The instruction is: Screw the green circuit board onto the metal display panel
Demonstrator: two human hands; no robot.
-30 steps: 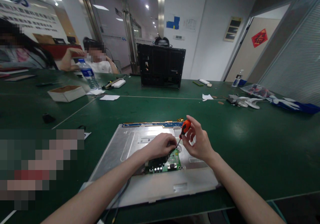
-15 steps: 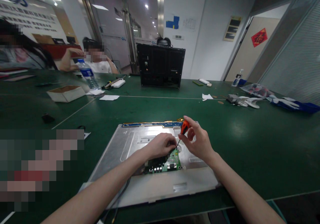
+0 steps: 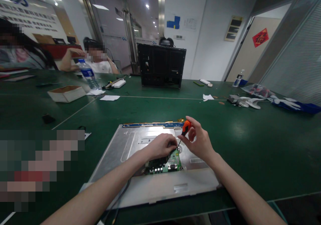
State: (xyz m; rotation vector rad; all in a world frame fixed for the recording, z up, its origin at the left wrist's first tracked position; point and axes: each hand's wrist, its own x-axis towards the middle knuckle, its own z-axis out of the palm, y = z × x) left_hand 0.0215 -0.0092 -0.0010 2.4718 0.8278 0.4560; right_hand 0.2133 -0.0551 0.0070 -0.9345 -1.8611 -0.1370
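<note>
A screwdriver (image 3: pixel 186 127) with an orange and black handle is held in the fingers of my right hand (image 3: pixel 200 140). Its thin shaft slants down to the upper right corner of a green circuit board (image 3: pixel 173 161). My left hand (image 3: pixel 163 145) rests over the board, its fingers closed near the screwdriver's tip; what they pinch, if anything, is hidden. Under both hands lies a flat silver display panel (image 3: pixel 120 148), with a blue circuit strip (image 3: pixel 145 125) along its far edge. My left hand covers much of the board.
A black monitor frame (image 3: pixel 163 66) stands upright at the back of the green table. An open box (image 3: pixel 67 93) and a water bottle (image 3: pixel 89 75) stand at left. White gloves (image 3: pixel 247 102) lie at right. Two people sit across the table at left.
The screwdriver's handle has shifted very slightly in my right fingers. My left hand and the panel stay in place.
</note>
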